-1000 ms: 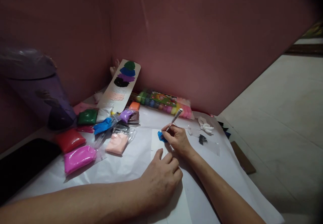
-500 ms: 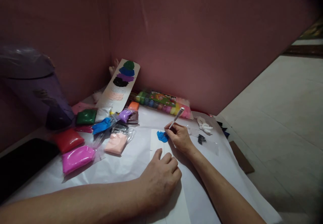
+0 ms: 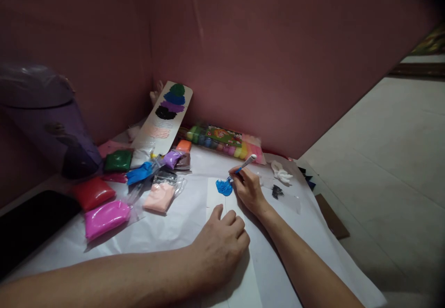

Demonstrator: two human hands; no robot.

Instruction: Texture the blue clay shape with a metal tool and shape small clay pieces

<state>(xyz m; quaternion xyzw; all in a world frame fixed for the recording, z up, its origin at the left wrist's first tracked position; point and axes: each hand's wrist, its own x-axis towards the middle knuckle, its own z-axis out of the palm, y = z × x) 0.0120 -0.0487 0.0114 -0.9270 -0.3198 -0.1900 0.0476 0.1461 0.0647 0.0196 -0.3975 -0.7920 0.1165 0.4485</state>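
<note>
Right hand (image 3: 248,190) pinching a slim white-and-blue tool (image 3: 247,162) at the edge of a blue patch (image 3: 223,187).
The patch lies on a white card strip (image 3: 212,198), just beyond the left hand (image 3: 220,245) and left of the right fingertips. The left hand rests palm-down on the strip, fingers loosely bent; its underside is hidden, so I cannot tell whether it grips anything. Left of it on the tabletop (image 3: 182,231) sits a peach packet (image 3: 160,198); right of the right hand, a black scrap (image 3: 277,191).
</note>
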